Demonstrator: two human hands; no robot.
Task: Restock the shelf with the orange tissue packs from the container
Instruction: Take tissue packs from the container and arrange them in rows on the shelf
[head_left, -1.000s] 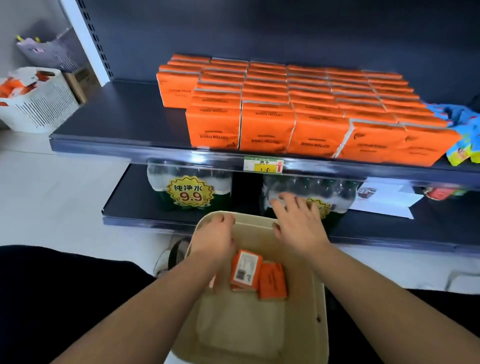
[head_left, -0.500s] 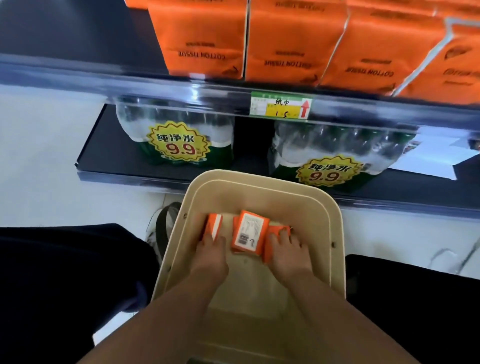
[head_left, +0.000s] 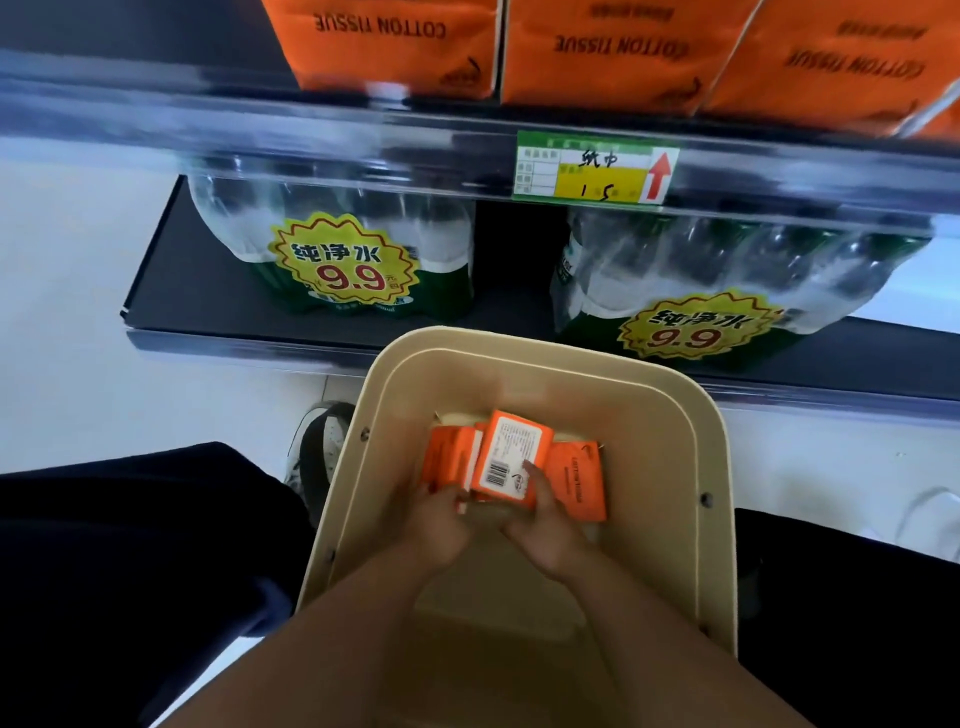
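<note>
Both hands are down inside the beige container (head_left: 519, 348): the left hand (head_left: 434, 525) grips the near edge of the orange tissue packs (head_left: 574, 483) and the right hand (head_left: 545, 535) pinches the barcode-side pack, thumb on top, seemingly pressing the cluster together to lift as one bundle. Above the container, the shelf (head_left: 363, 124) already holds a front row of orange boxes (head_left: 395, 47), the likely destination.

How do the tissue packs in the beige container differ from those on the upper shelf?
The container packs lie overlapping, held by the left hand and right hand; the shelf packs stand side by side. The top container pack shows a white barcode label; the shelf packs show upside-down COTTON TISSUE print. Both are orange.
</note>
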